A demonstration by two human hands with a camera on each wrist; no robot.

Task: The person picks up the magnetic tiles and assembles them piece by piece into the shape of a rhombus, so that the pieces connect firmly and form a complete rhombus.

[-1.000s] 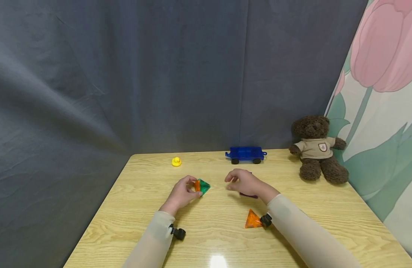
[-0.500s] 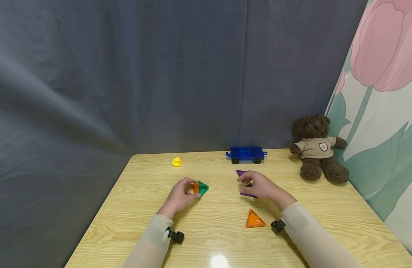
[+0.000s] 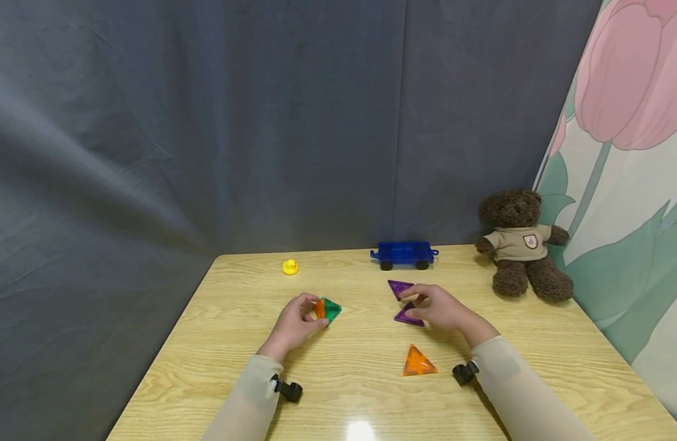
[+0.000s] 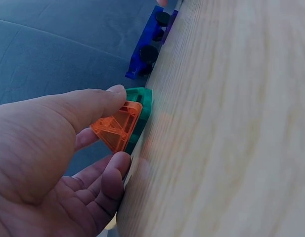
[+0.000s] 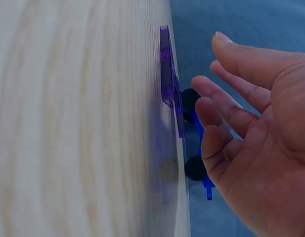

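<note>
My left hand (image 3: 291, 323) pinches an orange triangular magnetic tile (image 4: 117, 126) joined at an angle to a green one (image 3: 333, 310). Thumb and fingertips are on two sides of the pair, which stands up from the tabletop. My right hand (image 3: 437, 307) hovers by two purple triangular tiles: the farther tile (image 3: 398, 288) and the nearer tile (image 3: 407, 316) lie flat, partly covered by its fingers in the head view. Those fingers are loosely bent, with a gap between thumb and forefinger. In the right wrist view, purple tile edges (image 5: 166, 69) show apart from the fingers.
Another orange triangular tile (image 3: 418, 361) lies nearer the front, left of the right wrist. At the back stand a yellow rubber duck (image 3: 290, 267) and a blue toy wagon (image 3: 403, 253). A brown teddy bear (image 3: 517, 245) sits at the right rear against the printed wall.
My right hand has moved right and slightly down, away from the left hand, uncovering the purple tiles. My left hand has shifted slightly left with the joined tiles.
</note>
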